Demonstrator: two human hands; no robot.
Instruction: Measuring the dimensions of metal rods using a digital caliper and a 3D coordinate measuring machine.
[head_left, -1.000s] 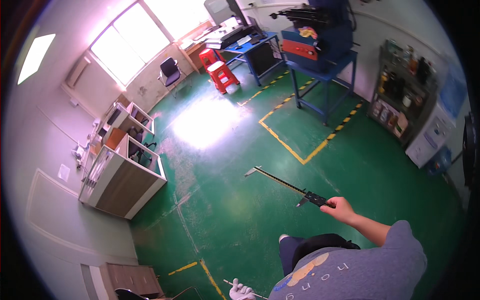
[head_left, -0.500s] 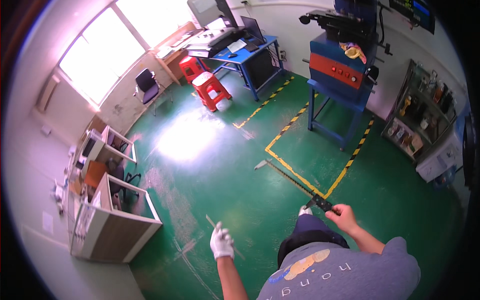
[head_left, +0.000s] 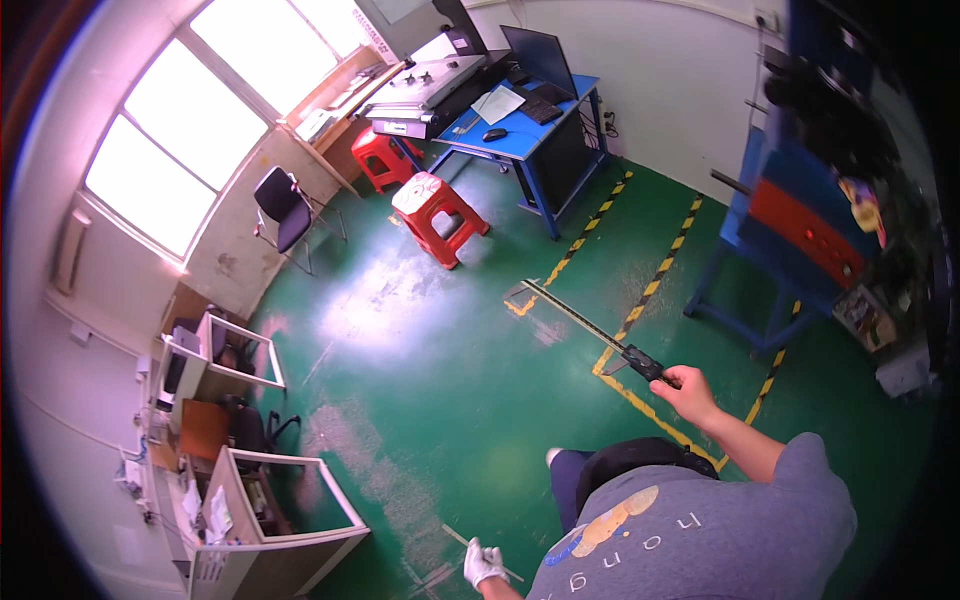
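My bare right hand (head_left: 690, 394) is closed round the dark end of a long digital caliper (head_left: 640, 360). Its beam stretches away from me toward the upper left, jaws at the far end, above the green floor. Low in the view, my left hand (head_left: 485, 566) wears a white glove and grips a thin, pale, straight strip (head_left: 454, 535). The strip sticks out on both sides of the fist; its exact kind is too small to make out. A wide gap separates the strip from the caliper.
Ahead are a red stool (head_left: 440, 219) and a blue desk (head_left: 516, 141) with a monitor, keyboard and mouse. A blue and orange machine (head_left: 800, 223) stands at right inside striped floor tape (head_left: 652, 295). Office partitions (head_left: 285, 548) and a dark chair (head_left: 284, 208) are on the left.
My view has turned right and moved nearer the desk and stool. Both hands keep their hold on the caliper and the strip; the left hand now sits lower in view.
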